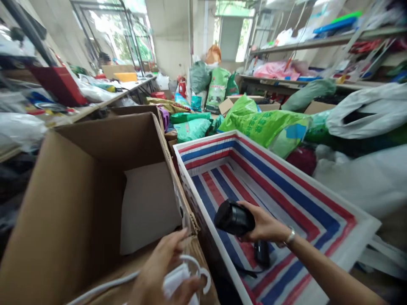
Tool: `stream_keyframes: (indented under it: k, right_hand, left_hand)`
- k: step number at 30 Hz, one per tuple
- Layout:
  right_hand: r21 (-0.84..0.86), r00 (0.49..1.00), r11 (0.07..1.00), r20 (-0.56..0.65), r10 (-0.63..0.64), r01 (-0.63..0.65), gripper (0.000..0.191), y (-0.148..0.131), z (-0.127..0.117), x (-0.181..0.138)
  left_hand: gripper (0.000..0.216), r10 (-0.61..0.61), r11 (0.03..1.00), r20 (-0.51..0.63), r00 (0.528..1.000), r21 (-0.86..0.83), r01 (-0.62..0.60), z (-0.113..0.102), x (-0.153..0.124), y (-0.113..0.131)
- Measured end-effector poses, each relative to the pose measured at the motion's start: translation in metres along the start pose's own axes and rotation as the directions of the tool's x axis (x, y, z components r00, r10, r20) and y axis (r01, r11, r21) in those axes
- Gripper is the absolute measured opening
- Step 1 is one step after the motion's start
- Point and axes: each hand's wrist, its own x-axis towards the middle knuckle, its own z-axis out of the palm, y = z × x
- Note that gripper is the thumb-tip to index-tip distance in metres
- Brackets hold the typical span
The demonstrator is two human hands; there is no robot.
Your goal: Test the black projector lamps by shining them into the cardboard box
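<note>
My right hand (267, 224) is closed around a black, rounded device (233, 218), held above the inside of a white plastic crate (206, 220). Red, white and blue striped cloth lines that crate. Beneath the hand, a smaller black object (262, 254) with a dark strap or cord lies on the lining. My left hand (159, 271), partly blurred, is curled around a white object with a white cord (176, 279) at the near edge of the cardboard box (60, 190). A pale sheet (149, 207) shows inside this open box.
Green plastic sacks (260, 123) lie behind the crate. White bags (365, 110) crowd the right side. To the left runs a cluttered worktable (117, 93), with a person (104, 59) beyond it. Loaded shelves (305, 44) stand at the right back.
</note>
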Motion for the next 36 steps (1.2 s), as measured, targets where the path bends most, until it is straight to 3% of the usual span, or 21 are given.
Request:
stream_keyframes:
  k: [3, 6, 9, 11, 13, 16, 20, 24, 26, 29, 31, 34, 36]
  right_hand:
    - [-0.241, 0.983, 0.956, -0.034, -0.178, 0.165, 0.084, -0.073, 0.014, -0.037]
    - [-0.384, 0.946, 0.893, -0.117, -0.301, 0.236, 0.089, -0.112, 0.035, -0.064]
    - [-0.195, 0.928, 0.947, -0.225, -0.296, 0.255, 0.091, -0.125, 0.054, -0.081]
    - [-0.015, 0.945, 0.967, -0.208, -0.253, 0.255, 0.094, -0.126, 0.068, -0.089]
    - [0.049, 0.951, 0.970, -0.214, -0.223, 0.239, 0.090, -0.128, 0.085, -0.096]
    - [-0.042, 0.911, 0.980, -0.362, -0.197, 0.195, 0.075, -0.135, 0.115, -0.105]
    - [-0.269, 0.795, 0.949, -0.533, -0.289, 0.165, 0.066, -0.151, 0.155, -0.110]
    - [-0.380, 0.705, 0.919, -0.622, -0.340, 0.108, 0.061, -0.163, 0.180, -0.106]
    - [-0.311, 0.770, 0.944, -0.575, -0.277, 0.107, 0.067, -0.165, 0.174, -0.107]
    - [0.049, 0.934, 0.980, -0.314, -0.170, 0.195, 0.087, -0.157, 0.136, -0.119]
    - [0.165, 0.968, 0.972, -0.214, -0.131, 0.168, 0.096, -0.142, 0.105, -0.134]
    - [-0.054, 0.990, 0.995, -0.123, 0.072, -0.079, 0.099, -0.108, 0.087, -0.157]
    - [-0.181, 0.978, 0.962, -0.062, 0.198, -0.206, 0.097, -0.081, 0.104, -0.163]
  left_hand:
    - [0.080, -0.023, 0.998, 0.181, 0.983, -0.061, 0.035, 0.009, 0.011, 0.027]
    - [0.070, -0.047, 0.995, 0.225, 0.973, -0.079, 0.066, 0.003, 0.003, 0.046]
    - [0.057, -0.091, 0.982, 0.204, 0.975, -0.142, 0.122, -0.016, -0.023, 0.054]
    - [0.049, -0.101, 0.978, 0.180, 0.978, -0.162, 0.131, -0.027, -0.042, 0.055]
    - [0.039, -0.116, 0.974, 0.156, 0.981, -0.173, 0.143, -0.033, -0.059, 0.053]
    - [0.034, -0.147, 0.972, 0.076, 0.986, -0.172, 0.158, -0.035, -0.081, 0.047]
    - [0.029, -0.113, 0.987, -0.075, 0.991, -0.119, 0.104, -0.032, -0.101, 0.039]
    - [0.026, -0.096, 0.988, -0.117, 0.989, -0.134, 0.081, -0.028, -0.112, 0.039]
    - [0.028, -0.154, 0.978, -0.113, 0.981, -0.159, 0.136, -0.029, -0.114, 0.040]
    - [0.031, -0.247, 0.955, -0.097, 0.964, -0.191, 0.226, -0.036, -0.115, 0.035]
    - [0.032, -0.282, 0.938, -0.089, 0.955, -0.237, 0.255, -0.042, -0.116, 0.028]
    - [0.037, -0.328, 0.883, -0.033, 0.944, -0.365, 0.295, -0.051, -0.116, 0.021]
    - [0.039, -0.334, 0.849, 0.007, 0.943, -0.433, 0.304, -0.054, -0.116, 0.021]
